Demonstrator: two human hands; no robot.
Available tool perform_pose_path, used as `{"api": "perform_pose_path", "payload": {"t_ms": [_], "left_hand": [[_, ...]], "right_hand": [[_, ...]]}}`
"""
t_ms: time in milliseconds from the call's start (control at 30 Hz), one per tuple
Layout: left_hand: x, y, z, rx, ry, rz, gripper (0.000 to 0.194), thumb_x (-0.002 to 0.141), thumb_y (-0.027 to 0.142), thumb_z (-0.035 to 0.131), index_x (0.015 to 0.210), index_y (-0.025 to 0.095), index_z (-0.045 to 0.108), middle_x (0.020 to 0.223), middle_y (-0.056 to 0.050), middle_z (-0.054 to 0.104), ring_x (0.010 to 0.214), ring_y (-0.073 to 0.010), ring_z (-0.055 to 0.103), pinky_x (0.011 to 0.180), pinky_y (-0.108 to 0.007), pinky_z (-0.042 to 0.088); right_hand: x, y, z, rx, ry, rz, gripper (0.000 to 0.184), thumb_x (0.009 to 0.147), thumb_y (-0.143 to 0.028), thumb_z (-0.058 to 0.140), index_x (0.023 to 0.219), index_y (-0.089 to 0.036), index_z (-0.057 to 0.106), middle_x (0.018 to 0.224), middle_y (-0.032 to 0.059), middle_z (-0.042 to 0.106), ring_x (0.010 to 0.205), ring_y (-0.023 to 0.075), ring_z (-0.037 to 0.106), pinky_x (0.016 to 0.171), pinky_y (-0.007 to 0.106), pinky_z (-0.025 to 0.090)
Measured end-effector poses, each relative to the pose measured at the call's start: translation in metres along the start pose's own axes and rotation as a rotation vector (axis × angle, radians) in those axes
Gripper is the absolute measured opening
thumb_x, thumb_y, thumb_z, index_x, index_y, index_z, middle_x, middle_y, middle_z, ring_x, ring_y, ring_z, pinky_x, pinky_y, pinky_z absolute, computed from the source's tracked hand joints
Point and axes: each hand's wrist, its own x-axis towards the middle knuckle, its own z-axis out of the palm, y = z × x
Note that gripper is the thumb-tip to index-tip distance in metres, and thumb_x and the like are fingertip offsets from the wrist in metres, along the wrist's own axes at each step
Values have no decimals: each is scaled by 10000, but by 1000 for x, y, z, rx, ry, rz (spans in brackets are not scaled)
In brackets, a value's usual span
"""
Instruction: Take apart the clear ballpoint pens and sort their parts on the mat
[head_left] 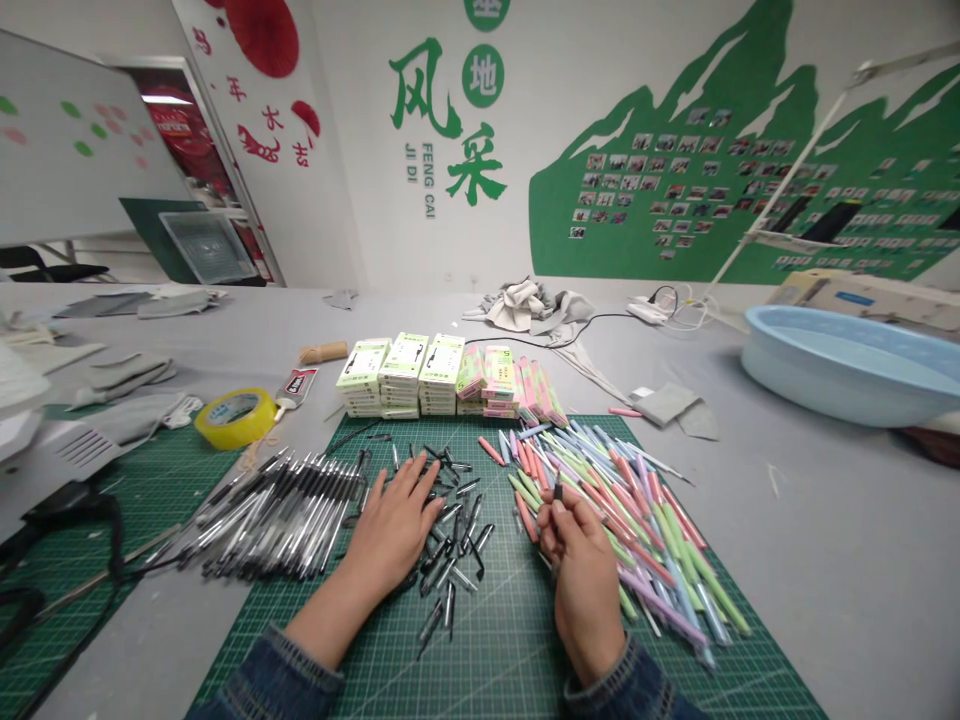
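My left hand (396, 520) lies with its fingers spread over a scatter of black pen caps (450, 540) on the green cutting mat (510, 660). To its left is a heap of clear-barrelled black pens (292, 510). My right hand (581, 560) is closed, with a small dark piece (558, 488) pinched upright between thumb and fingers; it looks like a pen cap or pen tip, mostly hidden by the fingers. Beside and beneath that hand spreads a pile of pastel pens (675, 530) in red, green, blue and purple.
Stacked white-and-green boxes (405, 365) and pink boxes (499, 375) stand behind the mat. At left are yellow tape (236, 418) and a glue tube (296, 388). A blue basin (855, 370) sits at right. Crumpled cloths (525, 305) lie farther back.
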Motion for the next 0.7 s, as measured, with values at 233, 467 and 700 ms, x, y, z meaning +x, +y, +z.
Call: {"api": "perform_pose_path", "payload": {"t_ms": [233, 467, 700], "left_hand": [[-15, 2, -7, 18, -16, 11, 484, 946, 433, 275, 1392, 280, 384, 1473, -52, 373, 1339, -242, 351, 1084, -517, 254], [0, 9, -13, 19, 116, 16, 457, 940, 417, 305, 1317, 243, 494, 1391, -70, 491, 1314, -247, 384, 1111, -510, 204], [15, 19, 1, -86, -11, 141, 507, 933, 483, 280, 1418, 338, 310, 1510, -17, 306, 1389, -232, 238, 1102, -502, 213]], "right_hand": [[1, -1, 0, 10, 21, -11, 149, 814, -333, 577, 830, -185, 572, 650, -27, 537, 511, 87, 376, 485, 210, 293], [-1, -5, 2, 18, 17, -13, 154, 799, -345, 595, 812, -194, 564, 634, -30, 526, 504, 90, 385, 476, 214, 302], [-1, -2, 2, 22, 14, 1, 159, 797, -346, 608, 839, -194, 582, 627, -32, 532, 506, 79, 384, 477, 200, 306]]}}
